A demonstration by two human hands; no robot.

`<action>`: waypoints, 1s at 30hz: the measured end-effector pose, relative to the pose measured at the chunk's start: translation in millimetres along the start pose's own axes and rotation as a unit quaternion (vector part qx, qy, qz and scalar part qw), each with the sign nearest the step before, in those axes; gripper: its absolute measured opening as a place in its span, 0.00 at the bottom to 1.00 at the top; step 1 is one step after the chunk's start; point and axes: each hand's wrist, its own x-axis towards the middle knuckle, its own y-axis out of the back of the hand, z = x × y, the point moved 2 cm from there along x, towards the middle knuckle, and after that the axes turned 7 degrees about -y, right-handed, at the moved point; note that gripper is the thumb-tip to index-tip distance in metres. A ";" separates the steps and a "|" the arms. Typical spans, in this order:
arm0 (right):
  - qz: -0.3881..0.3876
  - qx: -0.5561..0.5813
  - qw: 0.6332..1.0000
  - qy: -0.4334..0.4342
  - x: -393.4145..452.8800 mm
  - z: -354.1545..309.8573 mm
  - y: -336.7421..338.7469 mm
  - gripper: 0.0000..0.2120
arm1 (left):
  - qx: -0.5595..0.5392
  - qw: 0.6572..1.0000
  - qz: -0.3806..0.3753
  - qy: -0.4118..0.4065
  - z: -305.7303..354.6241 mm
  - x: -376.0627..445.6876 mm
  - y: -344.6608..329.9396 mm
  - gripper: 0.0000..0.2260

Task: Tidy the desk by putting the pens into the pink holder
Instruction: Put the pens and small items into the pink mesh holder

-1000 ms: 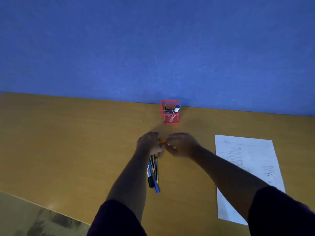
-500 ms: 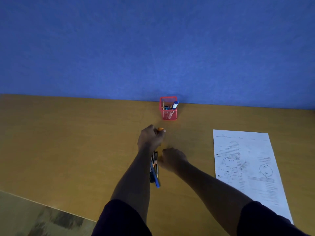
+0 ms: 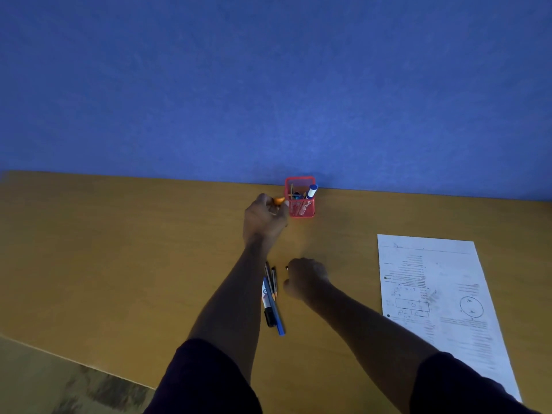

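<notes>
The pink mesh holder (image 3: 305, 209) stands at the desk's far edge against the blue wall, with a blue-capped marker (image 3: 312, 191) and other pens inside. My left hand (image 3: 264, 220) is just left of the holder, closed around an orange pen (image 3: 279, 200) whose tip pokes out toward the holder's rim. Nearer to me, several pens (image 3: 271, 297) lie in a bundle on the desk, among them a blue one and a black-capped marker. My right hand (image 3: 304, 277) rests beside that bundle, fingers curled around a dark pen tip (image 3: 287, 268).
A printed sheet of paper (image 3: 436, 300) lies on the wooden desk (image 3: 119, 249) to the right. The blue partition wall (image 3: 268, 85) rises directly behind the holder. The desk's near-left edge drops to a patterned floor (image 3: 44, 377).
My left hand has carried the orange pen from beside my right hand forward to the holder's left side. My right hand has drawn back to the pen bundle.
</notes>
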 end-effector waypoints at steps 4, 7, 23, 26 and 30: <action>0.066 0.054 0.996 0.010 9.0 16.0 23.3 0.15 | -0.039 0.999 0.022 -0.023 16.8 18.0 -1.3 0.11; 0.145 0.088 0.985 0.033 18.3 32.3 51.9 0.12 | -0.059 0.998 0.032 -0.022 24.5 29.7 -4.4 0.11; 0.312 0.253 0.910 0.101 74.4 70.2 156.5 0.04 | 0.095 0.994 -0.001 -0.048 16.7 42.6 -39.6 0.12; 0.270 0.222 0.933 0.085 88.0 72.9 152.2 0.04 | 0.081 0.996 -0.006 -0.047 12.9 40.9 -43.9 0.10; 0.252 0.224 0.937 0.086 99.7 74.3 151.6 0.05 | 0.051 0.998 -0.005 -0.031 3.5 39.5 -47.0 0.09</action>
